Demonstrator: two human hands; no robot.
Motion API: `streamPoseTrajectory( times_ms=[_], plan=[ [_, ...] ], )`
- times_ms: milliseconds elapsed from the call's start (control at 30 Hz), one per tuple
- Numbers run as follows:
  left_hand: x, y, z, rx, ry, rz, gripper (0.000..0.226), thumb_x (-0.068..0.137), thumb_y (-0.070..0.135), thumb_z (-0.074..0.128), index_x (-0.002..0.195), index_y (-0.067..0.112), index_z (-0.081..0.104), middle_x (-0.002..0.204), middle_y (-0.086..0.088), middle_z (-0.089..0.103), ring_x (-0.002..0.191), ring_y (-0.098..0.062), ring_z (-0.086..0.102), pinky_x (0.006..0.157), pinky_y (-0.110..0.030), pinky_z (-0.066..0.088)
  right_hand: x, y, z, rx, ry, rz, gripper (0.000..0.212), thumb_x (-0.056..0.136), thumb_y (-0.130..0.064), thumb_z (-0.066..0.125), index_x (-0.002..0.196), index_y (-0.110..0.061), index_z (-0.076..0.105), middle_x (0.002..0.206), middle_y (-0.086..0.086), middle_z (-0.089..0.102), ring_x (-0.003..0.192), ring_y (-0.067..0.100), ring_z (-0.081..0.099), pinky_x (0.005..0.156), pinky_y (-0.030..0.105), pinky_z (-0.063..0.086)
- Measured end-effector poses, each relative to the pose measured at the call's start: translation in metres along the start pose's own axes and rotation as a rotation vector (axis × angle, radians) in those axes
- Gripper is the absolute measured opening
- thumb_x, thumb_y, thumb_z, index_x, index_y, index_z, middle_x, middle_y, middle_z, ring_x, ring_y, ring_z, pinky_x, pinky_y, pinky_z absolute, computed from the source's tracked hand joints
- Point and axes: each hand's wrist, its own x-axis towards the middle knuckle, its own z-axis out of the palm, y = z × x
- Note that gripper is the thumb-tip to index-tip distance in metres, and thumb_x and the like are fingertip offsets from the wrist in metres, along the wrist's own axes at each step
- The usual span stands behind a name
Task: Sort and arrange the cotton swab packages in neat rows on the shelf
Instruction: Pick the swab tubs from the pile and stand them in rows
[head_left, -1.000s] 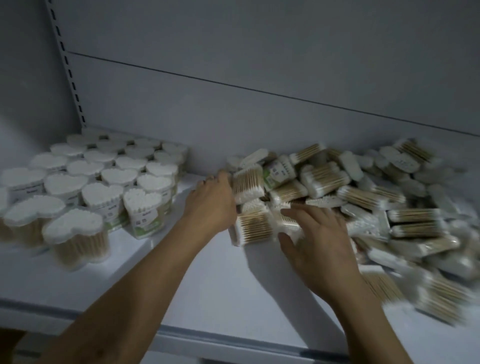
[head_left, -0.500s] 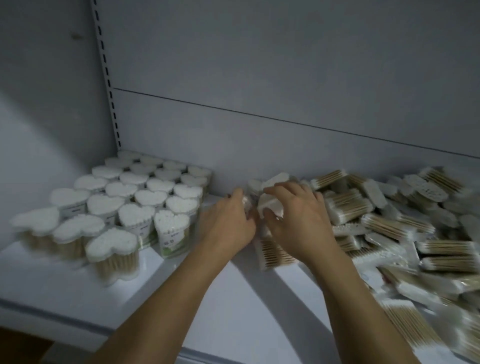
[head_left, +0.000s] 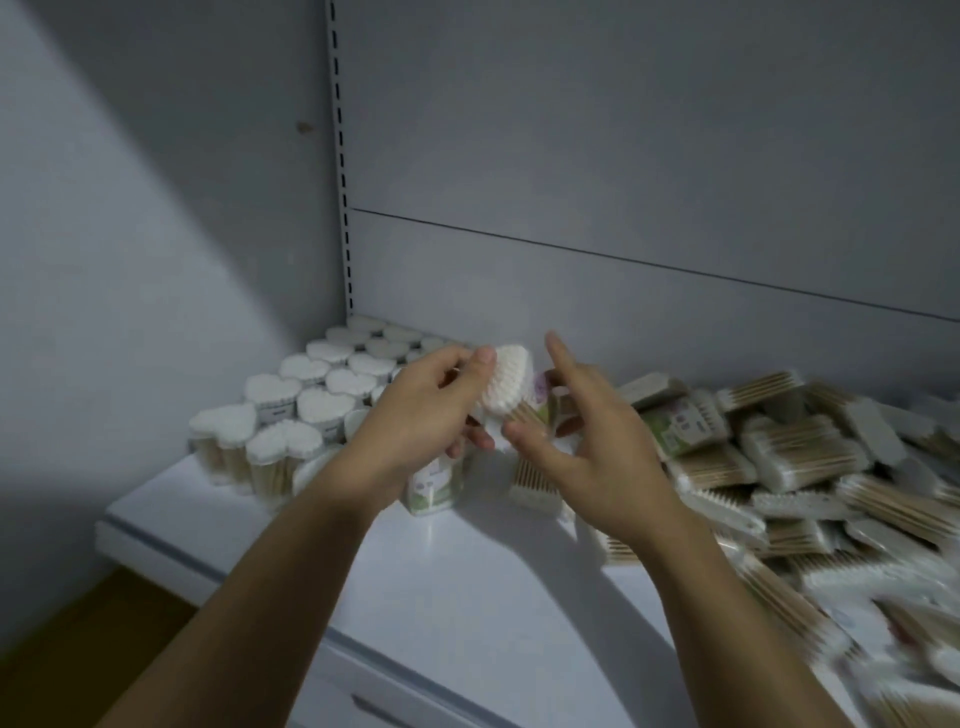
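Package (head_left: 506, 379) now lifted off pile (head_left: 779, 457) between left hand (head_left: 421, 410) and right hand (head_left: 597, 447).

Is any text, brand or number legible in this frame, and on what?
Nothing is readable.
Label on the held white-topped cotton swab package: blurred.
Green-and-white label on the upright package on the white shelf: blurred.
Dark print on the arranged heart-shaped packages: too small.
Green label in the loose pile: blurred.

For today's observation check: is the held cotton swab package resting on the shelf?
No, the left hand holds the cotton swab package clear above the shelf.
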Motion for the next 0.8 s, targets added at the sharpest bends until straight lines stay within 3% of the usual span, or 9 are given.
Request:
streamPoseTrajectory(
  times_ms=[67, 167, 300, 400, 467, 567, 633, 700, 800],
  plan=[
    [-0.005, -0.001, -0.010, 0.058, -0.039, 0.030, 0.029, 0.099, 0.046, 0.045, 0.096, 0.026, 0.066, 0.083, 0.008, 0.070, 0.062, -0.017, 0.067, 0.052, -0.028, 0.043, -0.007, -0.002, 0.006, -0.007, 0.029, -0.034, 0.075, 0.087, -0.068, 0.043, 0.150, -0.044, 0.012, 0.118, -0.030, 0.046, 0.104, -0.010, 0.049, 0.082, 0.007, 0.040],
    [-0.012, 0.001, -0.023, 0.197, -0.092, 0.118, 0.033, 0.095, 0.056, 0.043, 0.102, 0.032, 0.065, 0.087, 0.010, 0.071, 0.070, -0.012, 0.069, 0.055, -0.025, 0.045, -0.018, -0.005, 0.016, 0.097, 0.025, -0.070, 0.055, 0.097, -0.058, 0.033, 0.147, -0.038, 0.027, 0.120, -0.026, 0.055, 0.104, -0.003, 0.057, 0.084, 0.019, 0.047],
    [-0.019, 0.000, -0.039, 0.366, -0.115, 0.218, 0.023, 0.088, 0.052, 0.059, 0.107, 0.039, 0.061, 0.094, 0.020, 0.064, 0.086, -0.002, 0.063, 0.070, -0.022, 0.049, -0.029, -0.010, 0.025, 0.204, 0.023, -0.052, 0.040, 0.100, -0.049, 0.030, 0.134, -0.033, 0.043, 0.107, -0.036, 0.057, 0.095, -0.008, 0.057, 0.077, 0.008, 0.041],
    [-0.027, -0.002, -0.046, 0.497, -0.127, 0.294, 0.033, 0.089, 0.037, 0.065, 0.122, 0.039, 0.057, 0.098, 0.018, 0.061, 0.087, 0.002, 0.060, 0.073, -0.010, 0.047, -0.035, -0.016, 0.034, 0.212, -0.057, -0.023, 0.033, 0.099, -0.049, 0.031, 0.122, -0.036, 0.050, 0.101, -0.025, 0.062, 0.091, 0.001, 0.061, 0.074, 0.017, 0.045],
    [-0.035, -0.002, -0.051, 0.642, -0.085, 0.408, 0.028, 0.088, 0.035, 0.063, 0.116, 0.030, 0.062, 0.092, 0.017, 0.064, 0.083, 0.000, 0.060, 0.070, -0.009, 0.044, -0.037, -0.019, 0.039, 0.173, -0.099, -0.009, 0.026, 0.095, -0.049, 0.038, 0.111, -0.036, 0.055, 0.092, -0.020, 0.065, 0.084, 0.003, 0.062, 0.071, 0.020, 0.048],
    [-0.053, -0.014, -0.052, 0.770, -0.058, 0.477, 0.025, 0.083, 0.031, 0.062, 0.105, 0.020, 0.065, 0.081, 0.004, 0.067, 0.074, -0.013, 0.061, 0.069, -0.031, 0.049, -0.040, -0.021, 0.045, 0.125, -0.150, -0.008, 0.038, 0.088, -0.049, 0.051, 0.122, -0.035, 0.055, 0.090, -0.018, 0.066, 0.083, 0.002, 0.063, 0.072, 0.030, 0.053],
    [-0.065, -0.027, -0.050, 0.909, -0.032, 0.580, 0.024, 0.081, 0.028, 0.067, 0.100, 0.013, 0.068, 0.078, 0.000, 0.067, 0.069, -0.018, 0.061, 0.067, -0.031, 0.048, -0.042, -0.020, 0.047, 0.075, -0.184, 0.010, 0.058, 0.083, -0.055, 0.056, 0.137, -0.038, 0.045, 0.088, -0.018, 0.064, 0.081, -0.002, 0.061, 0.071, 0.024, 0.052],
    [-0.071, -0.036, -0.051, 1.086, -0.021, 0.623, 0.029, 0.076, 0.031, 0.070, 0.097, 0.012, 0.071, 0.086, -0.002, 0.070, 0.077, -0.022, 0.063, 0.072, -0.035, 0.046, -0.045, -0.021, 0.051, 0.020, -0.221, 0.012, 0.064, 0.080, -0.055, 0.058, 0.140, -0.038, 0.041, 0.084, -0.017, 0.064, 0.077, -0.001, 0.060, 0.070, 0.023, 0.052],
    [-0.071, -0.037, -0.064, 1.197, -0.027, 0.558, 0.040, 0.075, 0.048, 0.065, 0.102, 0.020, 0.070, 0.107, 0.002, 0.069, 0.096, -0.023, 0.061, 0.080, -0.039, 0.037, -0.048, -0.026, 0.057, -0.041, -0.239, -0.025, 0.054, 0.082, -0.053, 0.060, 0.132, -0.037, 0.048, 0.083, -0.015, 0.067, 0.073, 0.002, 0.060, 0.070, 0.029, 0.053]
  ],
)
